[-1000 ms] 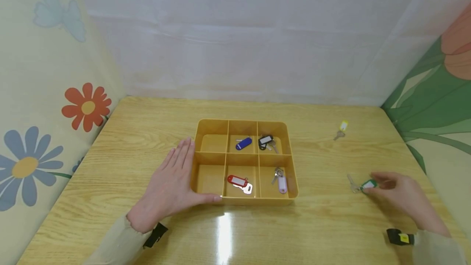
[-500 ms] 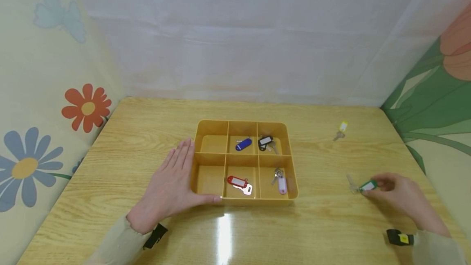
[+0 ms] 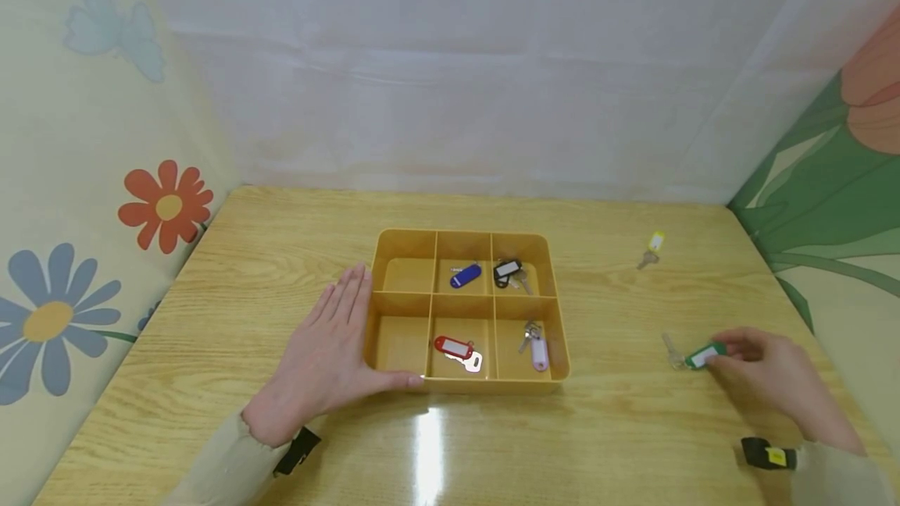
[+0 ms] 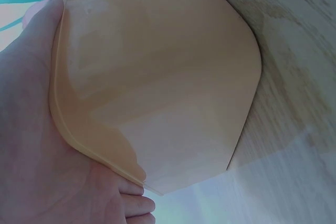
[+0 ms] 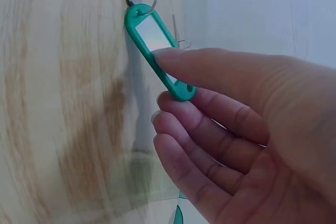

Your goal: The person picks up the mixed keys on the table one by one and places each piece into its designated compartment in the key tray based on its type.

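Observation:
My right hand (image 3: 762, 369) pinches a green key tag (image 5: 149, 40) between thumb and fingers, at the right of the table. A ring joins the tag to a key (image 3: 671, 350) that reaches out to its left. With fingers straight, my left hand (image 3: 326, 342) rests along the left side of a yellow six-compartment box (image 3: 460, 386), thumb on the front rim. Inside the box, a blue key tag (image 3: 466, 276) is back middle and black key tags (image 3: 507, 268) with keys are back right. A red key tag (image 3: 453, 347) lies front middle, a pale lilac key tag (image 3: 539, 353) front right.
Toward the back right of the wooden table (image 3: 605, 443) lies a key with a yellow tag (image 3: 656, 241). A white cloth (image 3: 450, 76) hangs behind the table. Flower-patterned panels (image 3: 77, 256) stand at both sides.
My right hand has shifted its hold on the green tag, which now shows more of its face and is tilted up. The left hand and the box have stayed in place.

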The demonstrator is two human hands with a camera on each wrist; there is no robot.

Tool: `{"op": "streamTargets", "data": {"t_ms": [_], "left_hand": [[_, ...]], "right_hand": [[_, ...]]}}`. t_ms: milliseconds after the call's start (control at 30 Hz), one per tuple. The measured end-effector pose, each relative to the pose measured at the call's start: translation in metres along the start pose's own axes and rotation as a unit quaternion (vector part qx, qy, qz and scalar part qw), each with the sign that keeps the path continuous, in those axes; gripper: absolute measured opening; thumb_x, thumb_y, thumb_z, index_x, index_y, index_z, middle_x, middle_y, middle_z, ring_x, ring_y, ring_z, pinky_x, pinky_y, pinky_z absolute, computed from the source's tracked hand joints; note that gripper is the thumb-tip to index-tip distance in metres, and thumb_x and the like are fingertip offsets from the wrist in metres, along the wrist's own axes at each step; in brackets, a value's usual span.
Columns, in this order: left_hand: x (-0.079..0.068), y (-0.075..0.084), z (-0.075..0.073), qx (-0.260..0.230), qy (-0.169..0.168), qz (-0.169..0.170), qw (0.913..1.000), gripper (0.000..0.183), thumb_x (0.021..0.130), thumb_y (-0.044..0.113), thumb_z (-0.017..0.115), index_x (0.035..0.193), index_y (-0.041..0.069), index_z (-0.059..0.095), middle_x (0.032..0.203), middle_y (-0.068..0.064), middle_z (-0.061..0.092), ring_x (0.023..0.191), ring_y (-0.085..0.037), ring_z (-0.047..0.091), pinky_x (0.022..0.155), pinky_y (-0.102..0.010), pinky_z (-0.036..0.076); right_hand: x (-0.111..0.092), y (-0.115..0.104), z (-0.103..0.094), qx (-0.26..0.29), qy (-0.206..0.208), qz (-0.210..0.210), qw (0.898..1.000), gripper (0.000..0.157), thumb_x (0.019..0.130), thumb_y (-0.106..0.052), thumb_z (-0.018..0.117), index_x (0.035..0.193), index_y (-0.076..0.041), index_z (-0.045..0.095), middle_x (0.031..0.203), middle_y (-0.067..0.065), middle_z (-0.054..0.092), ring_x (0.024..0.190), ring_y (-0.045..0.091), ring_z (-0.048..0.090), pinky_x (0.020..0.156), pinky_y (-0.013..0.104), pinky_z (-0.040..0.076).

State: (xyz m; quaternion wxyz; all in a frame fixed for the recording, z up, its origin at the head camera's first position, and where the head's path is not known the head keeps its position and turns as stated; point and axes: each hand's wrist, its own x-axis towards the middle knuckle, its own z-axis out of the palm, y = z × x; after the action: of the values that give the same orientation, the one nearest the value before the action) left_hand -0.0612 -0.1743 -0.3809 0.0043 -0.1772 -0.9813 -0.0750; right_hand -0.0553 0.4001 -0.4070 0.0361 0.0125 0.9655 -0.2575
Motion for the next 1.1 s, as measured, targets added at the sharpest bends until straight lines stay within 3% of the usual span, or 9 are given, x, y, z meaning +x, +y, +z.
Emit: {"op": "streamTargets", "data": {"t_ms": [400, 1100], "left_hand": [[0.0006, -0.0002, 0.0001, 0.005, -0.006, -0.003, 1.0, 0.15, 0.064, 0.103, 0.04, 0.16, -0.006, 0.005, 0.167, -0.02, -0.003, 0.154, -0.036, 0.004, 0.124, -0.049, 0.01], [0.0003, -0.001, 0.0009, 0.003, -0.005, -0.001, 1.0, 0.149, 0.064, 0.103, 0.041, 0.16, -0.005, 0.002, 0.167, -0.018, -0.005, 0.154, -0.035, 0.001, 0.124, -0.048, 0.009]], "right_hand": [[0.0001, -0.0033, -0.0038, -0.003, 0.0, 0.008, 1.0, 0.037, 0.092, -0.026, 0.079, 0.112, 0.005, 0.072, 0.098, 0.016, 0.072, 0.087, 0.033, 0.069, 0.063, 0.025, 0.052], [0.0006, -0.0101, -0.0043, 0.017, 0.01, -0.007, 1.0, 0.027, 0.095, -0.027, 0.076, 0.105, -0.002, 0.075, 0.095, 0.011, 0.076, 0.081, 0.016, 0.068, 0.061, 0.021, 0.051]]}}
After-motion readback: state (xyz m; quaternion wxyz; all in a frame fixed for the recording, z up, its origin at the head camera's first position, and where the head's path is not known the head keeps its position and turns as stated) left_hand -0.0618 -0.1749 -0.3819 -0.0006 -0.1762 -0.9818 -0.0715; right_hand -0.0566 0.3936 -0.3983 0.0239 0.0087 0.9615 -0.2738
